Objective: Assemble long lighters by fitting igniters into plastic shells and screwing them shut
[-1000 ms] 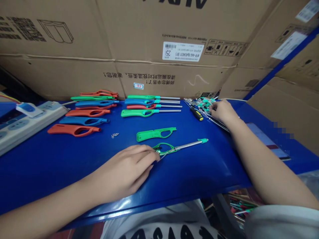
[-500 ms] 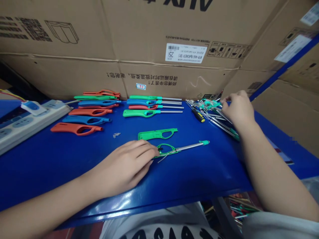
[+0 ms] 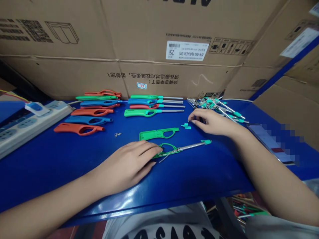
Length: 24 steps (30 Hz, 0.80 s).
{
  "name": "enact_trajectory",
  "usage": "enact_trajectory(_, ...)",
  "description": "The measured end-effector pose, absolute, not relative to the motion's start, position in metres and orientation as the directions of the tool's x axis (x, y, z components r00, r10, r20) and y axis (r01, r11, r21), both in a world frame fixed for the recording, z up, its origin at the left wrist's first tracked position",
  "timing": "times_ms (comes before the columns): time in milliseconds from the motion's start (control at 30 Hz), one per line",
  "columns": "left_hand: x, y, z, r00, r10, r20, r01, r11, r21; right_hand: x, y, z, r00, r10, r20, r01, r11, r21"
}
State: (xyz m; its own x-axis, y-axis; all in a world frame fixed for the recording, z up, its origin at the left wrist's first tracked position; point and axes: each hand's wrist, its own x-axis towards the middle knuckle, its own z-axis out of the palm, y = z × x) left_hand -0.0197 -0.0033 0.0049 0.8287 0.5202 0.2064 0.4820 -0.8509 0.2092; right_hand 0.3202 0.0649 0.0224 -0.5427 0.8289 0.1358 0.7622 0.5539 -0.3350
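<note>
In the head view, the left hand (image 3: pixel 132 161) lies palm down over the near end of a green half-shell (image 3: pixel 168 144), covering its grip. The fingers are close together, the index finger's tip at the edge of the handle loop and the thumb lower down, apart from it; whether they pinch the shell beneath, I cannot tell. The loop shows just beyond the fingertips, and from it a metal tube (image 3: pixel 191 146) runs away to the right, ending in a teal tip (image 3: pixel 206 142). Thin wires (image 3: pixel 164 157) cross the loop (one loose end points back toward the thumb).

The right hand (image 3: pixel 211 122) hovers farther out, thumb and forefinger curled with a small gap between them, and nothing visible in their grasp. A small teal part (image 3: pixel 186 126) lies on the blue table (image 3: pixel 194 172) just beside those fingertips, on their left. Behind the hand sits a heap of metal tubes (image 3: pixel 221 108) with teal ends. A second green half-shell (image 3: pixel 149 134) lies beyond the left hand, near the first, its hollow side up.
</note>
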Motion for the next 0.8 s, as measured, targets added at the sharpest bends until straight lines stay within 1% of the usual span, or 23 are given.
enact_trajectory(167,-0.02,-0.002,0.003,0.826,0.537,0.172,0.499,-0.838,0.22,0.319,0.062,0.023,-0.613,0.779,0.132,0.692,0.61,-0.386)
enact_trajectory(300,-0.02,0.0,0.002,0.824,0.541,0.166,0.501,-0.834,0.23,0.307,0.064,0.013,-0.594,0.793,0.135,0.707,0.594,-0.383)
enact_trajectory(367,-0.02,0.0,0.002,0.826,0.538,0.168,0.498,-0.836,0.23,0.303,0.065,0.008,-0.572,0.809,0.136,0.708,0.571,-0.415)
enact_trajectory(433,-0.021,0.0,0.002,0.827,0.536,0.169,0.497,-0.837,0.228,0.301,0.065,0.006,-0.537,0.838,0.1,0.734,0.522,-0.435)
enact_trajectory(500,-0.021,-0.001,0.003,0.826,0.537,0.168,0.497,-0.837,0.228,0.302,0.064,0.008,-0.484,0.873,0.059,0.793,0.466,-0.393)
enact_trajectory(567,-0.022,-0.001,0.003,0.825,0.54,0.169,0.5,-0.835,0.229,0.305,0.062,0.012,-0.428,0.902,0.058,0.846,0.422,-0.325)
enact_trajectory(667,-0.021,-0.001,0.003,0.813,0.556,0.176,0.512,-0.825,0.241,0.311,0.06,0.019,-0.372,0.928,0.034,0.884,0.365,-0.29)
enact_trajectory(733,-0.021,-0.001,0.002,0.801,0.573,0.176,0.52,-0.81,0.27,0.314,0.06,0.021,-0.411,0.911,-0.036,0.878,0.385,-0.285)
enact_trajectory(800,-0.021,-0.001,0.002,0.791,0.586,0.177,0.521,-0.797,0.307,0.316,0.06,0.022,-0.488,0.87,-0.069,0.843,0.449,-0.297)
